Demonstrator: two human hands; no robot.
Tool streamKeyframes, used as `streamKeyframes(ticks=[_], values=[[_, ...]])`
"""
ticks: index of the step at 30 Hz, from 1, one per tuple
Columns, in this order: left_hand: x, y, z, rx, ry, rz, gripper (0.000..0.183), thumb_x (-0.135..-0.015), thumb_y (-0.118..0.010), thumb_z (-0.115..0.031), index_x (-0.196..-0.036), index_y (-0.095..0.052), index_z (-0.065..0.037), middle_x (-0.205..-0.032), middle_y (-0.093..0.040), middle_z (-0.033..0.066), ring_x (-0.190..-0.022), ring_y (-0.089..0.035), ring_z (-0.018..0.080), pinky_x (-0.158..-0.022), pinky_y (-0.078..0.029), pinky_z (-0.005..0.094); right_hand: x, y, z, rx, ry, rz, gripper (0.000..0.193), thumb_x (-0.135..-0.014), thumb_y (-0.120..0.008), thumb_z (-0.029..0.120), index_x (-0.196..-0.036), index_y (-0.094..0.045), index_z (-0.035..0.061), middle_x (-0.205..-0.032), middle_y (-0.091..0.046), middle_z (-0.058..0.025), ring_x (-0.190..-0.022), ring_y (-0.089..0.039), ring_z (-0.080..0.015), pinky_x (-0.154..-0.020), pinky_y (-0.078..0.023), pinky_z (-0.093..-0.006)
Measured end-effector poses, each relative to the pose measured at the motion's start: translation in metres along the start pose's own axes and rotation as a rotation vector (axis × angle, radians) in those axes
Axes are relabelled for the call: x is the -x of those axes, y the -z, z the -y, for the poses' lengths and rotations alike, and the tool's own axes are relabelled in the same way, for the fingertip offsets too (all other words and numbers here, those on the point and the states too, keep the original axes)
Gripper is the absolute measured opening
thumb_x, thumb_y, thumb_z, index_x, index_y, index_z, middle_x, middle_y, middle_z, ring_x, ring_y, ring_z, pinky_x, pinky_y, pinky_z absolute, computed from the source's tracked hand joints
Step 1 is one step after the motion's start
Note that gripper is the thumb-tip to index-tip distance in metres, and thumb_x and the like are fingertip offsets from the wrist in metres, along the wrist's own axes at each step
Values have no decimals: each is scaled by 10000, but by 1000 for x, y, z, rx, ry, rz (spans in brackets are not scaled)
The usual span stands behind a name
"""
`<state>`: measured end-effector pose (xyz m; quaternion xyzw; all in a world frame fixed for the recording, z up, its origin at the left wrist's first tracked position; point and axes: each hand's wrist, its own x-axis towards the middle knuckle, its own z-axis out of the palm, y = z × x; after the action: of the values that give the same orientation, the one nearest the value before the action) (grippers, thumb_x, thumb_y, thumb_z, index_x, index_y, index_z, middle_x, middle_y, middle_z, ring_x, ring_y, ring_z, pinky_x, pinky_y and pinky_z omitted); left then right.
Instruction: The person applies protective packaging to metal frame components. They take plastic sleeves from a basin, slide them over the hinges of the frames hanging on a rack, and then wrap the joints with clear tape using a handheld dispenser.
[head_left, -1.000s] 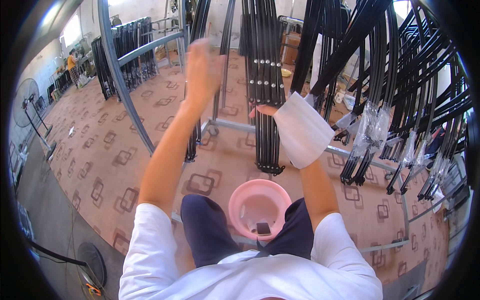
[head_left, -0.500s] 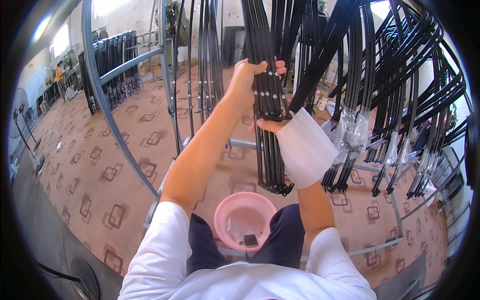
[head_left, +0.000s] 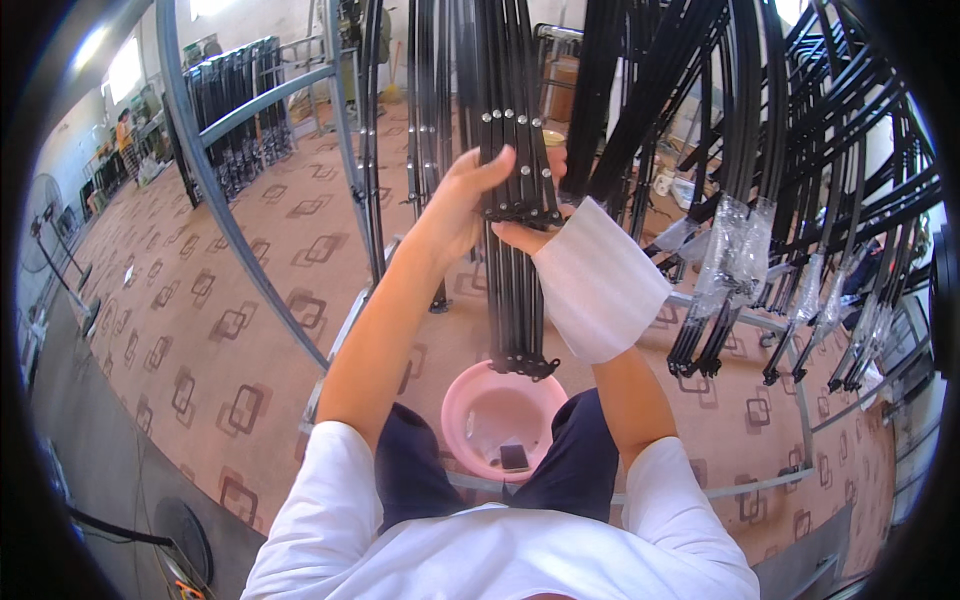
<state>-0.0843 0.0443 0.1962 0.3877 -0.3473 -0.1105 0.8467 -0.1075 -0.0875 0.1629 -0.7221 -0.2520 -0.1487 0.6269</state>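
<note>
Bkgd: workshop w/ patterned carpet [head_left: 160, 350], pale walls, bright windows at far L. Co-worker [head_left: 126, 145] in yellow top stands at far L, well apart; floor fan [head_left: 46, 200] near L edge. Black stock [head_left: 235, 120] stands in a row at rear L. Grey metal frame [head_left: 222, 195] rises L of the work area.

Work item: bundle [head_left: 515, 290] of thin black rods, hanging approx. vert. in front of the wearer, centre of view. Two rows of bright rivets [head_left: 510, 118] cross its flat upper part; small dark fittings at lower ends.

L hand [head_left: 470, 200]: at bundle's L side, level w/ lower rivet row. Thumb in front, fingers behind, some fingertips visible past R edge. Curled round bundle; cannot tell if thumb is pressed on.

R hand [head_left: 530, 238]: just below L hand. Thumb across front of rods, fingers mostly hidden behind; bundle pinched btwn. White sheet [head_left: 605, 285] covers back of R hand & wrist; how it is held, cannot tell.

Pink basin [head_left: 452, 410] btwn wearer's knees, under the bundle; dark block [head_left: 514, 457] inside. Lower rod ends overlap basin's far rim in view; contact unclear.

R side: more black rods [head_left: 690, 345], several w/ clear plastic wrap [head_left: 735, 250] near lower ends.
</note>
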Motion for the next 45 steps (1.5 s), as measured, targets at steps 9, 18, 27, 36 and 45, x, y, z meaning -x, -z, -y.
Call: streamKeyframes(ticks=[9, 18, 27, 36, 45], values=[[26, 25, -7, 3, 144, -259, 353, -822, -528, -134, -1131, -455, 21, -1057, -549, 181, -926, -572, 257, -825, -476, 369, -8, 2, 39, 893, 90, 537, 266, -804, -526, 309, -835, -598, 54, -656, -581, -98, -577, -568, -191, -538, -431, -293], [57, 30, 26, 136, 57, -104, 590, -823, -433, -470, -1172, -433, 6, -1117, -529, 139, -990, -517, 235, -821, -456, 361, 9, 4, 44, 1169, 294, 307, 325, -812, -478, 367, -807, -603, 67, -616, -558, -113, -537, -533, -207, -506, -409, -311], [73, 46, 33, -78, 110, -268, 370, -750, -607, -72, -1085, -492, 35, -1007, -583, 170, -859, -598, 227, -723, -513, 331, -13, 0, 97, 1430, 293, 521, 96, -701, -539, 173, -706, -572, 82, -652, -555, -98, -621, -564, -213, -512, -418, -316], [84, -2, 28, -63, -24, -325, 245, -757, -518, 37, -1001, -499, 24, -897, -586, 91, -803, -592, 154, -693, -500, 270, -2, -38, 75, 1273, 933, -165, 192, -664, -560, 153, -840, -493, 115, -590, -513, -19, -549, -557, -202, -430, -425, -323], [96, -42, 25, 250, -102, -247, 468, -892, -362, -363, -1205, -394, -17, -1142, -494, 101, -1062, -464, 207, -921, -350, 332, -6, -50, 35, 1141, 1232, -581, 308, -525, -573, 139, -825, -511, 111, -723, -421, -21, -692, -437, -188, -672, -322, -310]])
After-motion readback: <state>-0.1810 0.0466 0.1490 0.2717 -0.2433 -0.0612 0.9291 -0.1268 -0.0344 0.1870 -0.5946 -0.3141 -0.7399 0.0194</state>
